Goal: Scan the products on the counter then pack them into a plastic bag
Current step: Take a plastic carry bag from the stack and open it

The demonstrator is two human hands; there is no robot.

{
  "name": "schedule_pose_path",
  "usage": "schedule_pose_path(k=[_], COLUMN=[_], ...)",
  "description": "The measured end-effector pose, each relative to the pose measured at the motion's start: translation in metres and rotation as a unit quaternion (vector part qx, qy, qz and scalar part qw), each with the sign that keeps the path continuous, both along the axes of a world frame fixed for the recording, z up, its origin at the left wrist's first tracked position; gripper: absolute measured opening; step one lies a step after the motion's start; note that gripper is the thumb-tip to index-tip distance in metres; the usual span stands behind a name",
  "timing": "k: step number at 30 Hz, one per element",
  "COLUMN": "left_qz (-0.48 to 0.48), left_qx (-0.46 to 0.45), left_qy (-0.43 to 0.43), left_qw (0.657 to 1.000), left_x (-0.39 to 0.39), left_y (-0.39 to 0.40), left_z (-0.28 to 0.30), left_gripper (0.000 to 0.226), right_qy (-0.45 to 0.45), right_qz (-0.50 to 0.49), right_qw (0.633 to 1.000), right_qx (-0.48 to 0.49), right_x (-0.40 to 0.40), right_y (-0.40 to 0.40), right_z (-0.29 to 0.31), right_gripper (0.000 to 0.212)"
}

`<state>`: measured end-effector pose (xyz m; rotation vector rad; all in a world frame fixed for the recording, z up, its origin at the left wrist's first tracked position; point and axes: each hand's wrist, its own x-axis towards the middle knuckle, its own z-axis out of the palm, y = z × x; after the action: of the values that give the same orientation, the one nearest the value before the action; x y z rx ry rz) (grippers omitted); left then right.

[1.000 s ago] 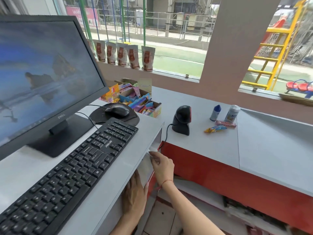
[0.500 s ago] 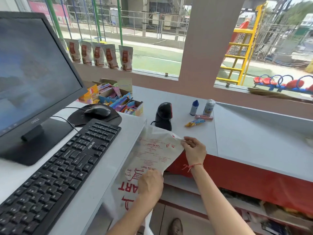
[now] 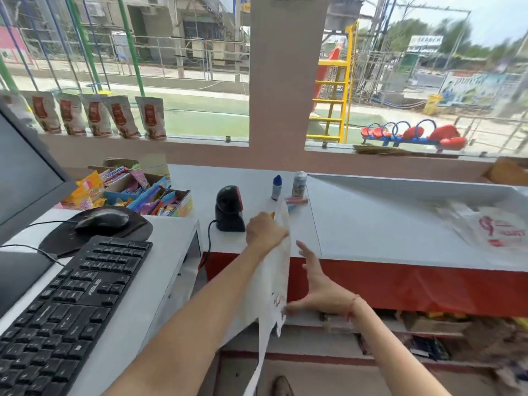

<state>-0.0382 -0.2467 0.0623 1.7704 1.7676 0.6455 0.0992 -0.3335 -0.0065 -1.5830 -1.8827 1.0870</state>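
Observation:
My left hand [image 3: 265, 231] grips the top edge of a white plastic bag [image 3: 273, 284] with red print, which hangs down in front of the red counter face. My right hand [image 3: 321, 290] is spread open beside the bag's lower part, fingertips touching it. On the grey counter [image 3: 371, 224] behind the bag stand a small blue-capped bottle [image 3: 276, 187] and a silver can [image 3: 299, 183]. A pink candy stick [image 3: 297, 200] lies by the can; another wrapped snack is mostly hidden behind the bag. A black barcode scanner [image 3: 229, 208] sits left of them.
A keyboard [image 3: 68, 304], mouse [image 3: 102, 219] and monitor [image 3: 23, 178] occupy the raised desk at left. A cardboard box of sweets [image 3: 134, 190] sits behind them. Another printed plastic bag [image 3: 497, 228] lies on the counter at right. Shelves run under the counter.
The bag came out from under the desk and now hangs from my left hand, lifted to the counter. My right hand let go of the top edge and dropped beside the bag.

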Motion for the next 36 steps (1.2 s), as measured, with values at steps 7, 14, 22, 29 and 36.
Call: schedule_pose_path(k=[7, 14, 22, 29, 36], left_qz=[-0.003, -0.155, -0.203, -0.019, -0.174], left_qx=[-0.017, -0.185, -0.153, -0.039, 0.2], left_qy=[-0.027, -0.338, -0.247, -0.358, -0.189], left_qw=[0.999, 0.91, 0.935, 0.933, 0.946], left_x=[0.034, 0.011, 0.043, 0.001, 0.037], left_y=[0.032, 0.042, 0.024, 0.081, 0.111], left_z=[0.027, 0.049, 0.03, 0.046, 0.079], left_gripper=[0.035, 0.039, 0.026, 0.036, 0.097], right_qy=[-0.058, 0.386, 0.465, 0.539, 0.312], right_qz=[-0.264, -0.417, -0.393, -0.423, -0.407], right_qw=[0.924, 0.821, 0.794, 0.723, 0.843], right_qx=[0.27, 0.065, 0.003, 0.081, 0.164], right_x=[-0.01, 0.045, 0.041, 0.111, 0.12], right_y=[-0.008, 0.042, 0.063, 0.073, 0.137], right_z=[-0.008, 0.039, 0.061, 0.112, 0.152], right_gripper=[0.047, 0.015, 0.014, 0.015, 0.009])
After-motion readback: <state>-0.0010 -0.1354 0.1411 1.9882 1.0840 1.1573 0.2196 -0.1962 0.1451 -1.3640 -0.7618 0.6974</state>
